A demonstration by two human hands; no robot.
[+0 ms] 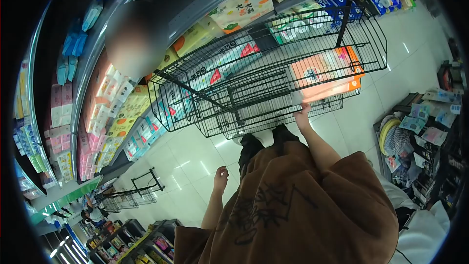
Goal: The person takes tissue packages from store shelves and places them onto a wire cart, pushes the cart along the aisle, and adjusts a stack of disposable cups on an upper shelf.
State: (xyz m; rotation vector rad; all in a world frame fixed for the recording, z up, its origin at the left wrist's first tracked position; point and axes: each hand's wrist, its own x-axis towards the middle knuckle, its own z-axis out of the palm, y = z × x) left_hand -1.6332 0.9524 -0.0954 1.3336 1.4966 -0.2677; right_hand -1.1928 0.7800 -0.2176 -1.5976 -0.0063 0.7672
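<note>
My right hand (303, 111) is at the near side of a black wire shopping cart (234, 93), its fingers closed at the lower corner of an orange pack of tissues (320, 76). That pack is at the cart's right end, partly behind the wires, and its level is hard to tell. The fingertips are small and partly hidden. My left hand (221, 177) hangs beside my body over the floor, loosely curled with fingers a little apart and nothing visible in it. Brown clothing (288, 205) covers my body.
Shelves on the far side hold tissue packs (239, 12) in several colours. Another person's blurred head (136, 39) appears beyond the cart. A second wire cart (129, 198) stands at lower left, and a dark rack of goods (420, 137) at right. The floor (190, 161) has pale tiles.
</note>
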